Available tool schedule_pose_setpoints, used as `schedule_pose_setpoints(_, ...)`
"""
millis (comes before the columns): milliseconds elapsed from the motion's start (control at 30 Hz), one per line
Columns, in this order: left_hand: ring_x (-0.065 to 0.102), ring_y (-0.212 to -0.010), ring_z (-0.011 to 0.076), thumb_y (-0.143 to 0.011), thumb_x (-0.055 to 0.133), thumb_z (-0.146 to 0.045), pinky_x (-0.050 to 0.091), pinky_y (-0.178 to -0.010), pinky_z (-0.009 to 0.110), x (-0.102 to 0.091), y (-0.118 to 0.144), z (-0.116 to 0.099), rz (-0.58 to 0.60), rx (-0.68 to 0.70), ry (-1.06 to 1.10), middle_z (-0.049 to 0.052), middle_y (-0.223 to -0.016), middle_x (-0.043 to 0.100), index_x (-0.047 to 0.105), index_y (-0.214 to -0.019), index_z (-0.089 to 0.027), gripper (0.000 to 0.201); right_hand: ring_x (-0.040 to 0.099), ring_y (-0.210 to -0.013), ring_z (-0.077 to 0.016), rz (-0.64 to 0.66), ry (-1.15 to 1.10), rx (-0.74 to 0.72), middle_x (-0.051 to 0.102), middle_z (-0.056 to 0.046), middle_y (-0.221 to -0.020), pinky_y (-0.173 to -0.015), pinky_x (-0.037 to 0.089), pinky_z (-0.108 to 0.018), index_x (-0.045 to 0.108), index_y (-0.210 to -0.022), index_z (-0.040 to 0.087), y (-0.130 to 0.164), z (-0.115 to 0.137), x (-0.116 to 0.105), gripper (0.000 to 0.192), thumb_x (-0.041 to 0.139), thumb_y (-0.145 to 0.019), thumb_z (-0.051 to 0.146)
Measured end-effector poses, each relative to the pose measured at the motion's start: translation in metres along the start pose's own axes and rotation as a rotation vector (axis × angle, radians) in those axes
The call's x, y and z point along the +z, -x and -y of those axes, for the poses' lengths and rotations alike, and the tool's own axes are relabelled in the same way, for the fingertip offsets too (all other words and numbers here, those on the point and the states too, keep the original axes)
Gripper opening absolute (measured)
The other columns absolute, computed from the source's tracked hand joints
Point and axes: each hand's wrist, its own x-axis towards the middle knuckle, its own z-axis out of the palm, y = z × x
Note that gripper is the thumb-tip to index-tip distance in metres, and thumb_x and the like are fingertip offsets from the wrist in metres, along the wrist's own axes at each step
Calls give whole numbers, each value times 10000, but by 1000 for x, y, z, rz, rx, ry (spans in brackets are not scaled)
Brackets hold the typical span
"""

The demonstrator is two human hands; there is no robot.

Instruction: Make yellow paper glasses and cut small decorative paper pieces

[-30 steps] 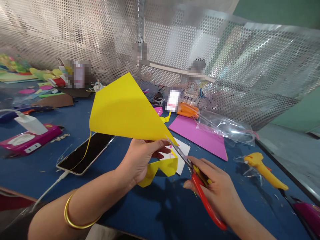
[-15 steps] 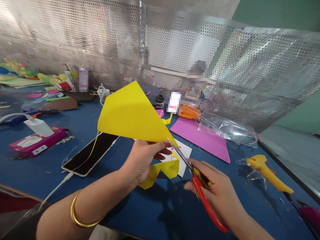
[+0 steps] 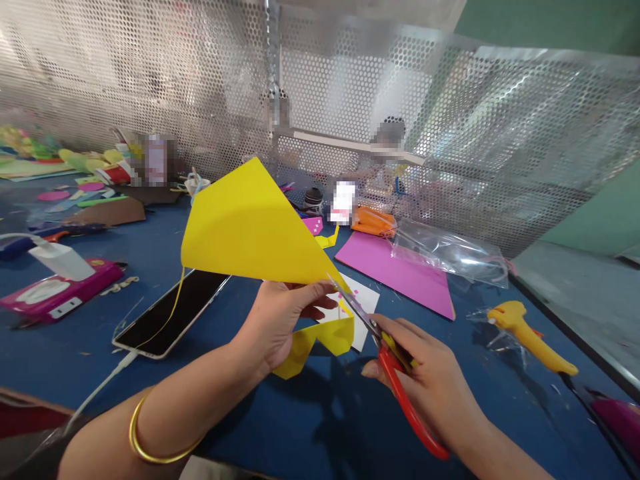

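Observation:
My left hand (image 3: pixel 295 310) pinches a large sheet of yellow paper (image 3: pixel 245 227) near its lower right edge, thumb on top. A cut yellow strip (image 3: pixel 320 343) hangs below that hand; where it joins the sheet, if it does, is hidden. In my right hand (image 3: pixel 420 367) is a pair of scissors (image 3: pixel 400 380) with red handles, fingers wrapped around the loops. Their blades lie at the pointed lower right corner of the sheet. Beneath, a white card (image 3: pixel 367 300) with small pink marks is partly covered.
A phone (image 3: pixel 170 313) with a white cable lies at left, beside a magenta power strip (image 3: pixel 60 293). Purple foam sheet (image 3: pixel 400 273), an orange packet (image 3: pixel 374 221) and a clear plastic bag (image 3: pixel 450 253) are behind. A yellow glue gun (image 3: pixel 535 340) lies at right.
The view has shifted slightly, so everything sits a little further left. Both hands keep their hold on the paper and scissors, and the blades stay at the same corner.

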Motion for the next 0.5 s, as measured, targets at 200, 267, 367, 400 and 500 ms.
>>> schedule_pose_setpoints(200,666,-570,118,-597,837,-196,479,-499,178,-1,1,1,-15,-10,-3,43,-716,746,757,-751,-132,185,680,-686,-169,-4,29,-7,693,-42,-883,-553,562,-249,685,-1167,235,1,2,-1,452,672,-841,547)
schedule_pose_setpoints(267,663,-568,118,-590,840,-191,477,-502,182,-1,1,1,-23,-16,-4,45,-705,742,753,-736,-132,180,693,-723,-180,-1,30,-14,703,-64,-947,-553,563,-250,683,-1176,230,2,2,-1,464,673,-840,549)
schedule_pose_setpoints(367,662,-572,121,-590,842,-188,473,-510,188,0,2,0,-26,-13,-12,45,-698,739,747,-718,-138,167,681,-692,-177,-6,37,-21,700,-64,-915,-544,559,-255,689,-1175,217,2,3,-2,482,676,-834,558)
schedule_pose_setpoints(400,662,-575,123,-594,841,-189,473,-512,191,0,2,0,-26,-11,-17,47,-702,740,747,-720,-140,165,667,-660,-170,-7,40,-19,692,-53,-873,-538,556,-257,694,-1165,214,1,3,-3,481,676,-833,561)
schedule_pose_setpoints(500,658,-580,126,-607,833,-197,475,-521,204,1,2,-1,-24,-14,-30,57,-713,744,749,-728,-141,157,636,-616,-156,-8,56,-24,673,-32,-812,-526,546,-259,697,-1158,217,1,2,-3,457,669,-843,547)
